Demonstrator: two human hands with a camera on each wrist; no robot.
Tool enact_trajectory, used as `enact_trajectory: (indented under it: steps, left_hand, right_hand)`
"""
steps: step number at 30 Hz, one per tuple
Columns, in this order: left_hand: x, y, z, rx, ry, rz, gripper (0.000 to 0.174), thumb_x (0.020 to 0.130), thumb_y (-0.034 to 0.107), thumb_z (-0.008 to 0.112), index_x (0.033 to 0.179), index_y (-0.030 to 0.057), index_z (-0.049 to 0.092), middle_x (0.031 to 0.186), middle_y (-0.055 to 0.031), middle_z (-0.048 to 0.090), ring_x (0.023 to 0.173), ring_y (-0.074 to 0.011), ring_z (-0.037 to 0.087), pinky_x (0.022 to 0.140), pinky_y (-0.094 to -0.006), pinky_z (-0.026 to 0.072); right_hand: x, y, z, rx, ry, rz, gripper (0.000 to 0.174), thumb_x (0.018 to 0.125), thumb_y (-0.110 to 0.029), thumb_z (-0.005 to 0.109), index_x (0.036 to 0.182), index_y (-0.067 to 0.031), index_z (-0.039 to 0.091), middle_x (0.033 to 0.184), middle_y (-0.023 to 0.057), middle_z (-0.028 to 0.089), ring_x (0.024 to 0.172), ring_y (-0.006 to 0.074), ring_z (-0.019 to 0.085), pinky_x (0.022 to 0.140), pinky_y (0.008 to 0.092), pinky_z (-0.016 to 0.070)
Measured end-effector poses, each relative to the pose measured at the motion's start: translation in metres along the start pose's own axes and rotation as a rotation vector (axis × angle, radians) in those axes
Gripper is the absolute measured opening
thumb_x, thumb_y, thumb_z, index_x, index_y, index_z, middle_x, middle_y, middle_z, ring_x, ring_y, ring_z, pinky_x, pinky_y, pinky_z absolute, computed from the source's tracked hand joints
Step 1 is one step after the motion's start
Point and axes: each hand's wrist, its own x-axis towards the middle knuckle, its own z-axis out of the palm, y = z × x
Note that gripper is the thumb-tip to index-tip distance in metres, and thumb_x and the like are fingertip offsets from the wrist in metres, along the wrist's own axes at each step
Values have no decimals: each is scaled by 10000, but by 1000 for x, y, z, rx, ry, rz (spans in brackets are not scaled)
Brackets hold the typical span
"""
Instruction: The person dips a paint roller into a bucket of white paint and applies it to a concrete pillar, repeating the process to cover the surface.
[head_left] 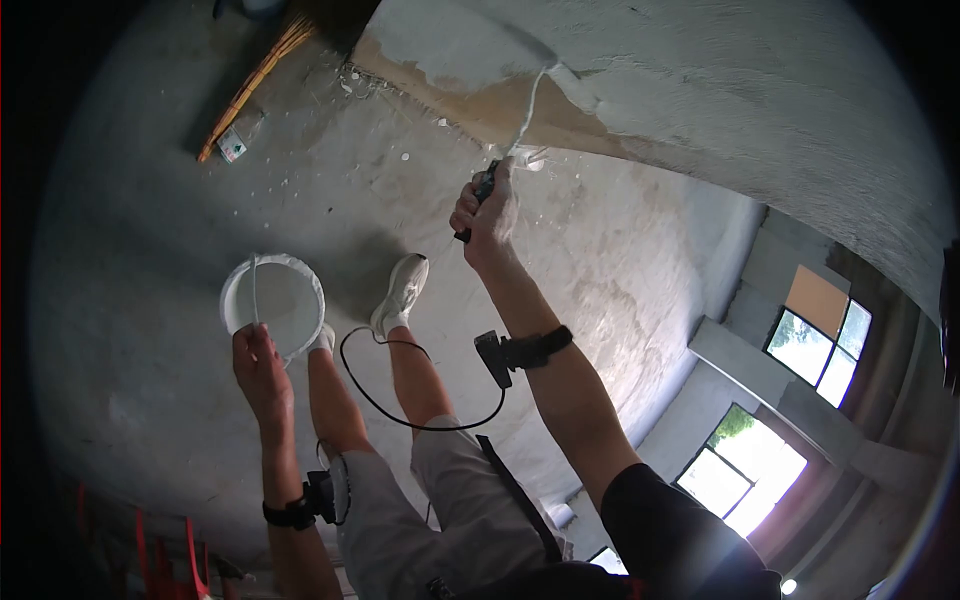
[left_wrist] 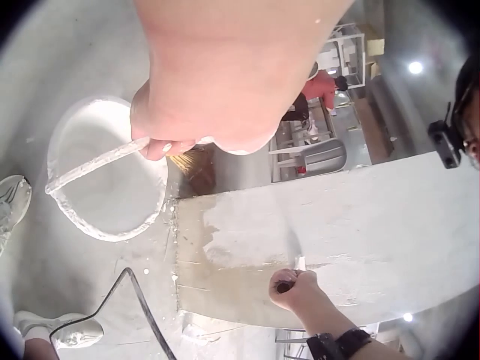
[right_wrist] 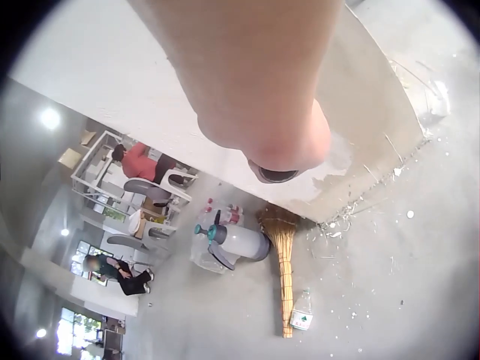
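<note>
My right hand (head_left: 487,212) grips the dark handle (head_left: 485,184) of a putty knife. Its white-smeared blade (head_left: 528,112) is seen nearly edge-on, with the far end right at the wall (head_left: 680,90). White plaster coats most of that wall, while a tan, barer strip (head_left: 480,100) runs along its lower edge. Lower left, my left hand (head_left: 263,375) holds the bail handle (left_wrist: 97,165) of a round white bucket (head_left: 318,290) with a smeared rim. Pale material shows inside the bucket. In the right wrist view my forearm and hand hide the blade.
A straw broom (right_wrist: 286,277) lies on the floor beside a small labelled bottle (right_wrist: 302,311) and a pressure sprayer (right_wrist: 240,241). White crumbs litter the floor along the wall's foot. A black cable (head_left: 440,428) loops before my legs. Two people (right_wrist: 142,161) are farther off.
</note>
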Motion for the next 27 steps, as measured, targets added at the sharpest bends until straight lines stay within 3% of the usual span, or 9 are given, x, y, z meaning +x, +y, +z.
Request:
enact_trajectory:
  steps: [5, 16, 22, 27]
  left_hand:
    - [2, -7, -1, -11, -18, 15, 230, 925, 267, 518, 903, 38, 510, 698, 42, 408, 605, -41, 343, 540, -204, 308]
    - [6, -5, -5, 10, -3, 12, 224, 930, 248, 504, 906, 26, 513, 699, 28, 426, 611, -54, 368, 545, -224, 333]
    - [7, -5, -6, 27, 30, 17, 222, 934, 246, 504, 905, 26, 505, 691, 33, 416, 604, -50, 361, 539, -224, 325]
    - [9, -8, -9, 60, 2, 4, 236, 934, 257, 504, 907, 23, 508, 696, 30, 424, 611, -52, 365, 544, -222, 329]
  right_hand:
    - [15, 11, 2, 15, 19, 56, 537, 896, -621, 369, 697, -122, 382, 496, -18, 319, 353, 107, 251, 352, 251, 219]
    - [-88, -81, -14, 32, -110, -85, 504, 934, -577, 306, 717, -137, 420, 486, -37, 290, 333, 76, 225, 314, 223, 227]
    - [-48, -55, -20, 39, -139, 35, 503, 930, -578, 319, 720, -133, 422, 491, -34, 297, 337, 80, 235, 318, 229, 235]
    - [0, -14, -3, 21, -35, 100, 499, 918, -578, 369, 733, -116, 416, 510, -23, 324, 377, 90, 262, 356, 237, 236]
